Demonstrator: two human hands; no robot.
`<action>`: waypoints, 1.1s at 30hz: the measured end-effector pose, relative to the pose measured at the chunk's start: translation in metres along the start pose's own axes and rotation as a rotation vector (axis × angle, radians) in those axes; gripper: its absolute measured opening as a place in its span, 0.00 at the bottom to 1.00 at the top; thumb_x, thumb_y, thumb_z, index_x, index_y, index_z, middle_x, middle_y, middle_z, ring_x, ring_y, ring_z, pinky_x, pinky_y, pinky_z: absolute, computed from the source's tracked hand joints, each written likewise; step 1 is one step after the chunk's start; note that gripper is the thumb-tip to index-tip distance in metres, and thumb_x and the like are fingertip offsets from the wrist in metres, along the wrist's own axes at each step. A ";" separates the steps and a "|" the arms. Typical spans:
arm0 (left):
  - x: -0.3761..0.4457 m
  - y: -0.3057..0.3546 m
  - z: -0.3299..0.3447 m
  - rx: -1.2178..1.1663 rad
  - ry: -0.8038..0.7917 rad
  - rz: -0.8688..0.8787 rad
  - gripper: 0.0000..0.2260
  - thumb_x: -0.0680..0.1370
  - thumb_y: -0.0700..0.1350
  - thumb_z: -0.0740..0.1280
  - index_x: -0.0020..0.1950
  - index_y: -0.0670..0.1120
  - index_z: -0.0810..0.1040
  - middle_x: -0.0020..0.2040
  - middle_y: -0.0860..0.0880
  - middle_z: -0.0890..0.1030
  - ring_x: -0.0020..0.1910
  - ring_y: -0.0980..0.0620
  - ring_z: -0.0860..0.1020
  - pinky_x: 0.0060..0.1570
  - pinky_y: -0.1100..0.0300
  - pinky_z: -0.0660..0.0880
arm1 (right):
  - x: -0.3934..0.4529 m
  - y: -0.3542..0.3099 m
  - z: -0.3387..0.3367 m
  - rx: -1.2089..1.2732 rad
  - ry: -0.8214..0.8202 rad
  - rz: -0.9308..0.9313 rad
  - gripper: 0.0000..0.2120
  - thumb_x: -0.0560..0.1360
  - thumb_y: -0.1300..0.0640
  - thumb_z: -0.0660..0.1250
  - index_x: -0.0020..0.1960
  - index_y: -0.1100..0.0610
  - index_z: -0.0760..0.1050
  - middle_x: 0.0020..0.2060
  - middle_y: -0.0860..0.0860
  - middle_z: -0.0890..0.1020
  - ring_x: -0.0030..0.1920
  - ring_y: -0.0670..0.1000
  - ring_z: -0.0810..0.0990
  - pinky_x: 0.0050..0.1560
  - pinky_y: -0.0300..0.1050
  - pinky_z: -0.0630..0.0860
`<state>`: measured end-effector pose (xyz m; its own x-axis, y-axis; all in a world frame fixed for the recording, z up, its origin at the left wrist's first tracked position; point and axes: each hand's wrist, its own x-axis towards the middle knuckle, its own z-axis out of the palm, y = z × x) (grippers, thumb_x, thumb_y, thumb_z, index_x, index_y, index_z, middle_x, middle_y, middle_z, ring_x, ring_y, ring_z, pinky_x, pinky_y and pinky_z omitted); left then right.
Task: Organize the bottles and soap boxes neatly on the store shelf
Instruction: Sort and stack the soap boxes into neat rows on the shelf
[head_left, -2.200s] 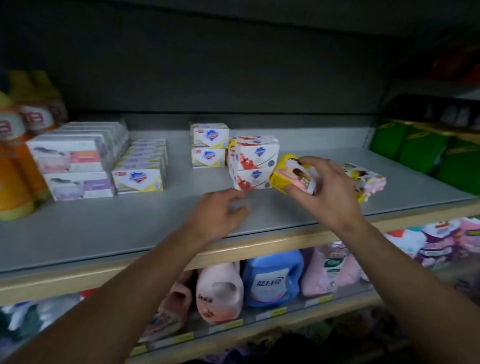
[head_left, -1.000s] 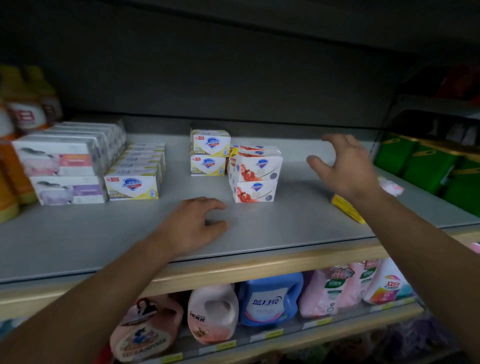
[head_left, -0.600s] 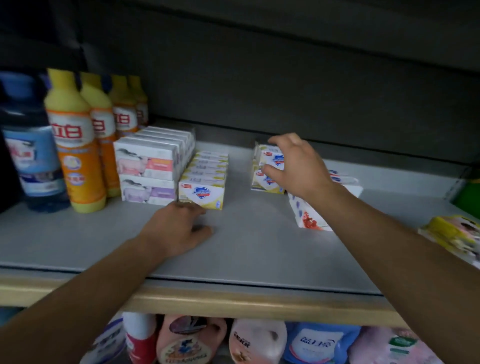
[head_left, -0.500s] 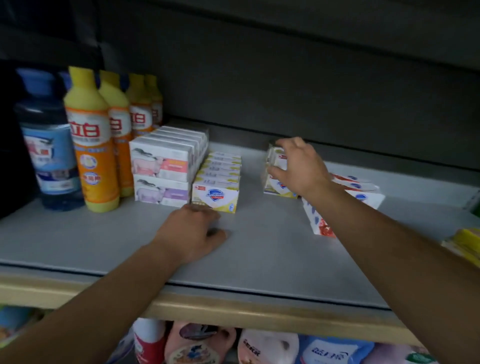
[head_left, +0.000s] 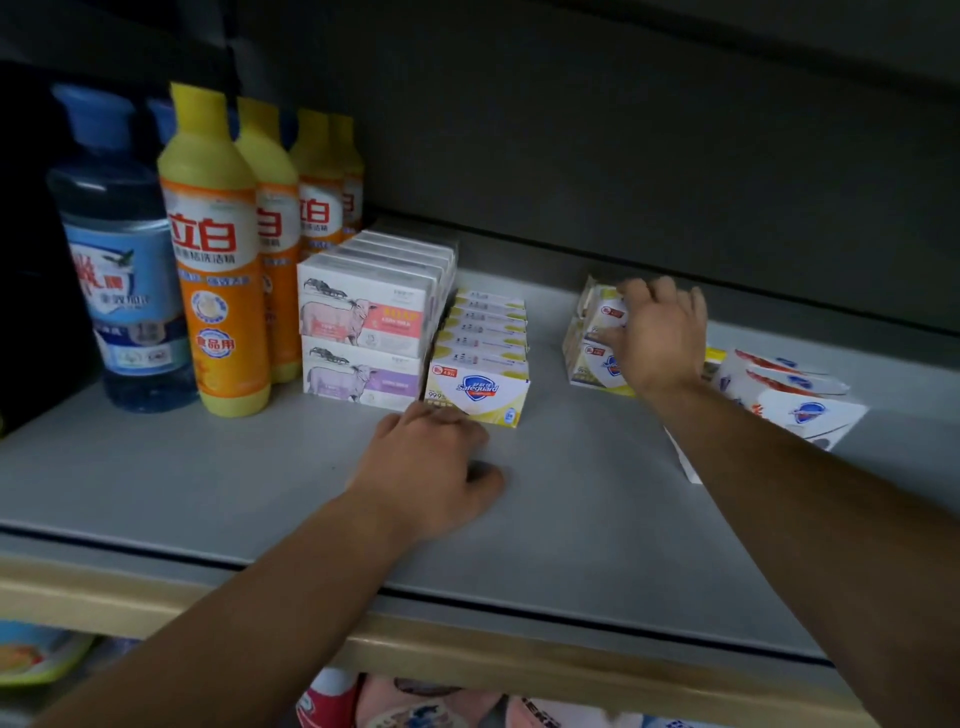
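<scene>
My right hand (head_left: 655, 340) wraps its fingers round the front of a small stack of two yellow-and-white soap boxes (head_left: 589, 358) near the back of the grey shelf (head_left: 597, 499). My left hand (head_left: 428, 475) lies palm down on the shelf, fingers loosely together and holding nothing, its fingertips just in front of the row of yellow Safeguard boxes (head_left: 480, 387). I count about seven boxes in that row, one behind another. Just left of it stand the sheep-printed soap boxes (head_left: 363, 332), stacked two high in a row running back; how many deep, I cannot tell. Further left I count four orange bottles with yellow caps (head_left: 215, 270) in a line, and two blue bottles (head_left: 122, 270) beside them. Right of my right wrist lie several red-and-white soap boxes (head_left: 789, 395), tipped and partly hidden by my forearm.
</scene>
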<state>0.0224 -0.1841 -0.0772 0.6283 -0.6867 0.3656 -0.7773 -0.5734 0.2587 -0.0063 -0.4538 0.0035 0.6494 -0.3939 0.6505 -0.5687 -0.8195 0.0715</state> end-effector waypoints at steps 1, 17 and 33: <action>0.000 0.000 -0.001 -0.017 -0.012 -0.004 0.22 0.70 0.61 0.57 0.56 0.52 0.79 0.59 0.53 0.79 0.63 0.50 0.72 0.62 0.57 0.68 | -0.002 -0.001 -0.006 0.054 0.023 -0.012 0.25 0.73 0.48 0.72 0.67 0.54 0.72 0.57 0.57 0.75 0.59 0.60 0.74 0.73 0.55 0.58; -0.015 0.013 -0.032 -0.779 0.112 0.041 0.06 0.75 0.47 0.73 0.51 0.54 0.81 0.46 0.56 0.85 0.44 0.60 0.82 0.47 0.65 0.77 | -0.137 -0.060 -0.073 0.769 0.036 -0.237 0.28 0.63 0.56 0.80 0.62 0.54 0.80 0.52 0.49 0.77 0.55 0.50 0.75 0.61 0.39 0.69; -0.005 0.003 -0.029 -1.117 0.258 -0.313 0.07 0.79 0.46 0.67 0.54 0.45 0.80 0.45 0.44 0.84 0.31 0.49 0.82 0.33 0.52 0.81 | -0.159 -0.052 -0.054 0.930 -0.139 -0.204 0.44 0.66 0.61 0.76 0.75 0.46 0.58 0.67 0.44 0.67 0.66 0.35 0.64 0.63 0.25 0.60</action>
<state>0.0158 -0.1690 -0.0522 0.8704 -0.4026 0.2835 -0.2684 0.0948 0.9586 -0.1070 -0.3259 -0.0632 0.7794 -0.2043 0.5923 0.1510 -0.8562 -0.4941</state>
